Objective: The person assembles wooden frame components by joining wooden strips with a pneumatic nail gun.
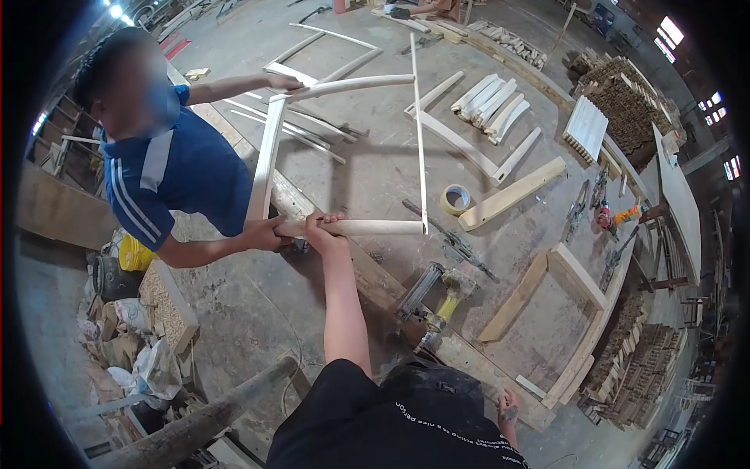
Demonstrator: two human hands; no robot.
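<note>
Our left hand (322, 228) is clamped on the near rail of a half-built wooden frame (344, 156) over the bench's left edge, a co-worker (168, 168) steadying its corner, while our right hand (508, 408) rests loosely curled and empty on the near edge.

1. A bare concrete floor (234, 305) runs through a large workshop.
2. Bright windows (670, 31) line the far right wall.
3. Ceiling lamps (117, 12) glare at top left.
4. Stacked timber (625, 102) stands near the right wall.
5. Debris bags (133, 352) lie lower left.
</note>
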